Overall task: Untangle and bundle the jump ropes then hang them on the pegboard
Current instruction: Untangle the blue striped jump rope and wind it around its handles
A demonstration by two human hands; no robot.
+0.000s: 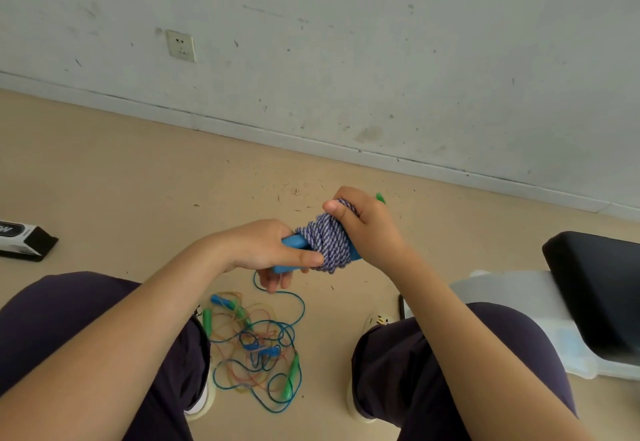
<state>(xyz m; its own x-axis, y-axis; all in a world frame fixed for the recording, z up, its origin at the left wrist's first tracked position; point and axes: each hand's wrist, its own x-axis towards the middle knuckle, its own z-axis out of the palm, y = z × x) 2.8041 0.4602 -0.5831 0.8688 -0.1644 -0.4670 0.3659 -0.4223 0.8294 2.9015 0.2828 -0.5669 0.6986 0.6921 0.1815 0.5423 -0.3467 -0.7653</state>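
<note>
Left hand (pixel 266 250) grips blue handles (pixel 292 243) | right hand (pixel 363 226) clutches purple rope coil (pixel 325 239) | keep wraps taut, tuck end.

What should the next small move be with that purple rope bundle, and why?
Probably tuck the rope end under the last wrap and snug it. The purple-and-white rope already sits coiled round the blue handles; the left hand grips the handles, and the right hand pinches the top of the coil. More ropes lie tangled on the floor.
</note>
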